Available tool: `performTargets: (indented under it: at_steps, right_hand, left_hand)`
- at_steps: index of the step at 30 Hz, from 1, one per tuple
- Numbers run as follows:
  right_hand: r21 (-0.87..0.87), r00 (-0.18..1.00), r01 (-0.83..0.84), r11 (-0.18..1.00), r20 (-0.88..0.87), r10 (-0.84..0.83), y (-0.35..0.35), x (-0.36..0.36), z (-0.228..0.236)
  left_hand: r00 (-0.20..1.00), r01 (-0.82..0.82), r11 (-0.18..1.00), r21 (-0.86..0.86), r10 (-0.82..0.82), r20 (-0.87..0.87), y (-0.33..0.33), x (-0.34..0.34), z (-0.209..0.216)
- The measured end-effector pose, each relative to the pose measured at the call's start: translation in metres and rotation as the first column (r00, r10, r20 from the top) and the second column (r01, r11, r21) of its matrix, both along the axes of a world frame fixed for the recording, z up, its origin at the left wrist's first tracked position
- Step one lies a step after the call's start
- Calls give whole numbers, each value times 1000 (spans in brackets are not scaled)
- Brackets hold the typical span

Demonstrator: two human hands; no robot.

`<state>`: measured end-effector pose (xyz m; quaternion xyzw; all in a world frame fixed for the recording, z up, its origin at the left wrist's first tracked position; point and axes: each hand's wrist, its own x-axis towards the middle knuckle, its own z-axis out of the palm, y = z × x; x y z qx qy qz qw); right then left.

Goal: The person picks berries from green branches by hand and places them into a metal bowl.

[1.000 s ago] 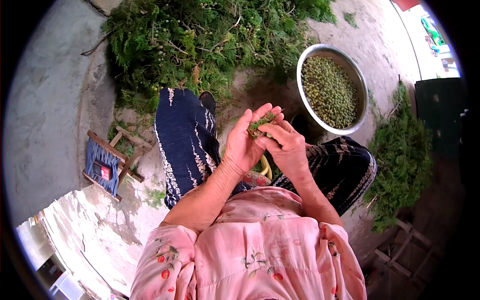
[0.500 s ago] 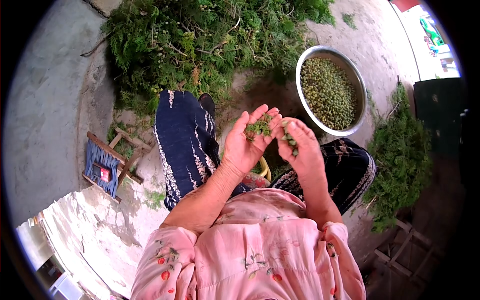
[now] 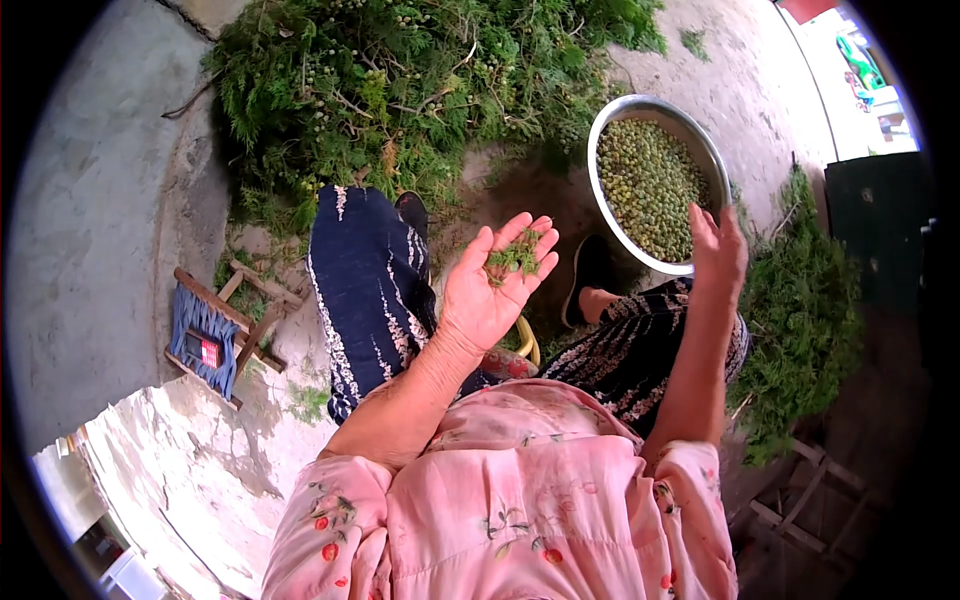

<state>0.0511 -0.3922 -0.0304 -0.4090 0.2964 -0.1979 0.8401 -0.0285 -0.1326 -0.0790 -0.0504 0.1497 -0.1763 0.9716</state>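
My left hand lies palm up above my lap, its fingers stretched apart. Bits of green conifer leaf sprigs rest loose on that palm and fingers. Over the near right rim of a round metal basin is my right hand, fingers extended and slightly apart, with nothing visible in it. Small round green conifer cones fill much of the basin.
A large heap of cut conifer branches lies ahead, and more branches lie at the right. A small wooden stool with blue webbing is on the left, a dark phone-like object on it. My shoe is below the basin.
My right hand has moved right from beside my left palm to the basin; the green cones it held no longer show in it. My left hand stays nearly still with the leaf bits.
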Motion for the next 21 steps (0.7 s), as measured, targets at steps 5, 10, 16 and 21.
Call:
performTargets:
  at_steps: [5,10,16,21]
  right_hand:
    - [-444,715,-694,567,-337,612,90,-66,10]
    - [-913,726,-391,120,-226,649,132,-76,-17]
    - [-890,684,-447,93,-273,677,132,-76,-26]
    - [-940,717,-331,88,-190,671,136,-78,-31]
  left_hand:
    - [1000,26,998,65,-25,-17,-3,1,0]
    - [995,89,948,304,-97,9,-7,3,6]
    - [996,88,959,270,-87,-15,-3,1,1]
    - [993,115,953,280,-119,-4,-6,2,1]
